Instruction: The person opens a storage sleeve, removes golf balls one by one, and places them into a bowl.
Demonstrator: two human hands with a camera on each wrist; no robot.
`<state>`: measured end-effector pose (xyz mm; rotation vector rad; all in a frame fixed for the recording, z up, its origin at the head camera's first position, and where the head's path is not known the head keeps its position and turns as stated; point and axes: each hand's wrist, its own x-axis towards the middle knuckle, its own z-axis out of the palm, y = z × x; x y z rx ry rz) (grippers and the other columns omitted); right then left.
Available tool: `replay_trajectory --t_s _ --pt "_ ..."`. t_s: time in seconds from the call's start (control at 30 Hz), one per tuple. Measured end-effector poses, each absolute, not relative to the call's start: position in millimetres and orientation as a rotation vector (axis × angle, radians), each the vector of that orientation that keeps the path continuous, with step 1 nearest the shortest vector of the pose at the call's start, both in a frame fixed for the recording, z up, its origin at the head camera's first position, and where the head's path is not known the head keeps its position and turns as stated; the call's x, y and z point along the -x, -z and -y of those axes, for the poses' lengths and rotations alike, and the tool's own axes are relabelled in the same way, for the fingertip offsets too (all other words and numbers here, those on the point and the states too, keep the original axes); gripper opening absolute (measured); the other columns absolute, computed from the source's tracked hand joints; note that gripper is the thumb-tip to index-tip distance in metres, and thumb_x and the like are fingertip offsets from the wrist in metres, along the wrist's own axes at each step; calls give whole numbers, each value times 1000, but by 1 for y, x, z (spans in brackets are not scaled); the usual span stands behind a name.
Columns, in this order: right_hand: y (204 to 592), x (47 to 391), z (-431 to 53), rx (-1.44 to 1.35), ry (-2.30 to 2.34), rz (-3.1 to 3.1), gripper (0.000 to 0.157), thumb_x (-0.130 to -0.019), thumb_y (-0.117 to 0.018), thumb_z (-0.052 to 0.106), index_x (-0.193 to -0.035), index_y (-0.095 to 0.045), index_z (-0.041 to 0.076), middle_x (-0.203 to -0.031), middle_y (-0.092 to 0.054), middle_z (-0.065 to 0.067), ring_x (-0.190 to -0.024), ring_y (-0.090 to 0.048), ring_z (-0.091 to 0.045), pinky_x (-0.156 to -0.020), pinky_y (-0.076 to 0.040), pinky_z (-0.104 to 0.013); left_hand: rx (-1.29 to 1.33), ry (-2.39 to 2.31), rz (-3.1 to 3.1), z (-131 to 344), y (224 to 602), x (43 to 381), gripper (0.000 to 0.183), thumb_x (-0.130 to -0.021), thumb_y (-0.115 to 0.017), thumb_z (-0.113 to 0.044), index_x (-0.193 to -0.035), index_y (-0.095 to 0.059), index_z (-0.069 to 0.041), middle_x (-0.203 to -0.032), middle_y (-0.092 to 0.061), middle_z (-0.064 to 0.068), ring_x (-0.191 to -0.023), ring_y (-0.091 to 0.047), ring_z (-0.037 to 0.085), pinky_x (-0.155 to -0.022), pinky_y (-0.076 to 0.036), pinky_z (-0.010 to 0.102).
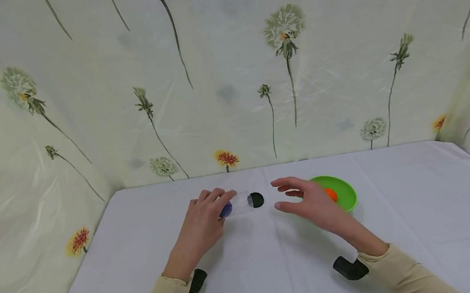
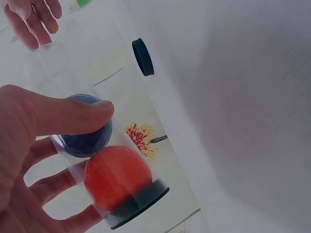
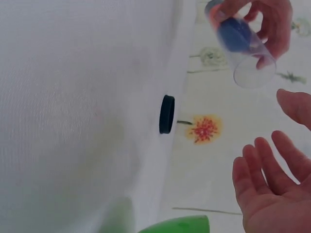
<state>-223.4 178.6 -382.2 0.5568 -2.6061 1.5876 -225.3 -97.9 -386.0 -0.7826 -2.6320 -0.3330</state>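
My left hand (image 1: 203, 222) grips a clear plastic tube (image 3: 255, 75), thumb on one side and fingers round the other. Inside sit a blue ball (image 2: 85, 141) and a red-orange ball (image 2: 116, 174), touching each other. A black cap (image 2: 141, 203) closes the tube's end by the red-orange ball; the other end is uncapped and points toward my right hand (image 1: 314, 203). That hand holds nothing, its fingers apart and loosely bent, in front of a green bowl (image 1: 348, 194). An orange ball (image 1: 331, 195) lies in the bowl, partly hidden by the hand. On the table lies a loose black lid (image 1: 257, 199).
A white cloth covers the table (image 1: 245, 276). Behind it hangs a pale curtain (image 1: 227, 92) with a dandelion print. Black wrist mounts (image 1: 350, 268) stick out below both beige sleeves (image 1: 404, 270).
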Motion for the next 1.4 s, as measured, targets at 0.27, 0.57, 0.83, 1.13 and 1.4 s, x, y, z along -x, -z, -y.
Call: replay_trajectory --t_s 0.27,0.57,0.83,1.13,1.4 --pt "392 232 -162 -580 -1667 2607 47 -89 -75 19 -133 -59 14 -132 -59 -6 -118 -56 -34 -97 -47 -44 757 336 2672 97 385 225 56 -83 -73 1 -132 -61 -24 -120 -60 -4 -109 -52 20 -83 -46 43" --pt "393 232 -146 -542 -1812 2630 48 -89 -75 21 -133 -59 14 -132 -58 -11 -112 -61 -30 -88 -53 -37 784 337 2655 97 384 224 58 -81 -77 0 -132 -62 -24 -118 -59 -4 -107 -52 20 -81 -46 42" --pt "398 234 -136 -555 -1874 2631 47 -89 -75 24 -133 -59 15 -131 -59 -10 -104 -64 -24 -86 -54 -35 816 287 2658 96 386 225 61 -79 -79 -2 -133 -61 -24 -120 -59 -3 -109 -52 20 -82 -46 43" --pt "398 234 -132 -529 -1946 2609 44 -90 -72 18 -131 -58 10 -126 -59 -17 -96 -66 -24 -86 -54 -35 849 277 2675 97 385 225 64 -78 -82 -5 -135 -60 -24 -122 -59 -2 -111 -51 20 -84 -45 42" --pt "397 232 -132 -476 -1976 2577 39 -89 -72 10 -126 -62 8 -124 -61 -19 -97 -66 -25 -86 -54 -34 887 238 2662 96 384 225 64 -78 -84 -9 -136 -60 -24 -120 -59 -2 -108 -52 20 -83 -46 41"
